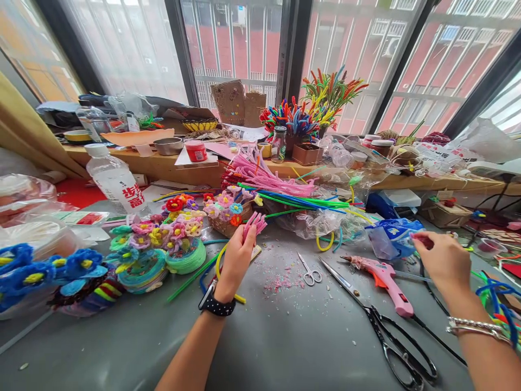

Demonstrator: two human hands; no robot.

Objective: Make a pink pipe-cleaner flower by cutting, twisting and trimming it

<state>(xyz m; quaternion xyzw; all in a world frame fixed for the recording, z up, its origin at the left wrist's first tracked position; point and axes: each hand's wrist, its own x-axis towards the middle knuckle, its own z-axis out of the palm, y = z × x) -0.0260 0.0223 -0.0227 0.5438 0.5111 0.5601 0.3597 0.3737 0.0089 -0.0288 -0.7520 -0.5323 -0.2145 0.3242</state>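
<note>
My left hand (238, 258), with a dark watch at the wrist, is closed around a small bundle of short pink pipe cleaners (256, 224) whose ends stick up past the thumb. Over on the right, my right hand (443, 258) has its fingers pinched together beside a blue and white plastic packet (396, 238). A bit of pink shows at its fingertips, too small to make out. Between the hands lie small scissors (311, 274), large black-handled shears (380, 320) and a pink glue gun (386, 279). Pink fuzz clippings (285, 279) are scattered on the grey tabletop (285, 347).
Pipe-cleaner flower pots (140, 260) crowd the left, with a water bottle (118, 182) behind. Long pink pipe cleaners (268, 174) and green ones (297, 196) lie at the back. A wooden ledge (163, 168) holds jars, boxes and colourful pipe-cleaner bunches below the windows.
</note>
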